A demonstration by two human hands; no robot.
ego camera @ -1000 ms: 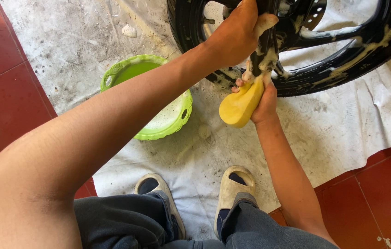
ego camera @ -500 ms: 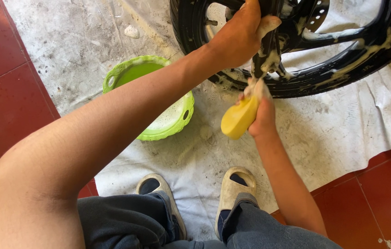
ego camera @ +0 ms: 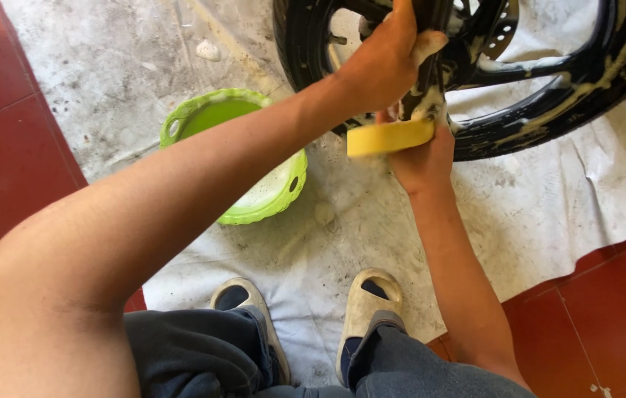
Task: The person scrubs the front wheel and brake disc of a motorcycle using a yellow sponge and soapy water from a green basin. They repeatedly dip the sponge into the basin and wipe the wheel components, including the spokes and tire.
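Head view, looking down at a squatting person. Right hand [ego camera: 422,151] was clamped on a yellow sponge [ego camera: 390,137], held flat and pressed up against the lower end of a soapy black strut [ego camera: 426,70] on the wheel [ego camera: 549,110]. The sponge sat just below the strut, touching it, with foam at the contact. Left hand [ego camera: 383,63] was wrapped around the same strut higher up, fingers closed on it, thumb side toward the camera; a pale wet bit stuck out by the knuckles, couldn't tell what it was. The hands were close, one above the other, not touching as far as I could see. Wheel was black, tyre and spokes streaked with suds, lying on or leaning over a dirty white sheet [ego camera: 564,221] spread across the floor. Brake disc [ego camera: 491,26] was partly visible near the hub. Green plastic basin [ego camera: 254,210] sat on the sheet just left of the hands, mostly hidden by the left forearm; inside I could see white foam or soapy water low against the near wall, and a bare green inner wall at the far side. Liquid level couldn't be judged. Small pale lump [ego camera: 208,50] lay on the sheet beyond the basin. Two worn light sandals [ego camera: 368,302] were planted on the sheet below, dark trousers above them. Red floor tiles [ego camera: 3,147] showed on both sides of the sheet.
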